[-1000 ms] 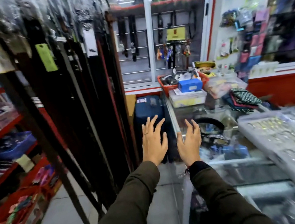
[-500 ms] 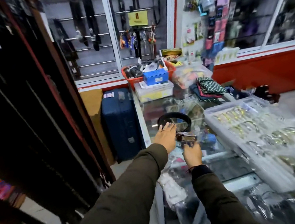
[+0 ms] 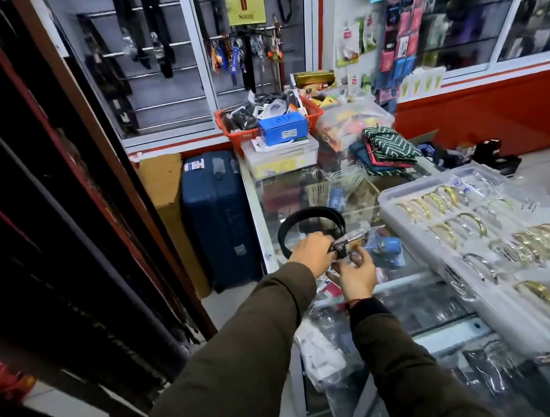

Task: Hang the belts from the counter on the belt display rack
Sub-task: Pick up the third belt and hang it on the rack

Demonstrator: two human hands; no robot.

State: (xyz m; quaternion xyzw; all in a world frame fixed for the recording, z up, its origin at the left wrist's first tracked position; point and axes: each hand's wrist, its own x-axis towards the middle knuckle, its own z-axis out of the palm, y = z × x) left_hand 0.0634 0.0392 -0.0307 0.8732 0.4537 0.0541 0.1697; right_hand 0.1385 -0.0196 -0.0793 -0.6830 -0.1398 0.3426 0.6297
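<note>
Belt display rack (image 3: 62, 215) fills the left side, dark straps hanging thick, well apart from the glass bench (image 3: 394, 273). On the bench's near-left corner sits the coiled black belt (image 3: 309, 216). Left hand (image 3: 309, 252) has its fingers closed on the coil's near edge; right hand (image 3: 356, 274) pinches the wrapped buckle end (image 3: 347, 243). Risk here: lift by the buckle alone and the coil could spring open, sweeping the bangle tray (image 3: 474, 288) just beside it. Half a second ago the left hand rested flat on the coil; now both grip.
</note>
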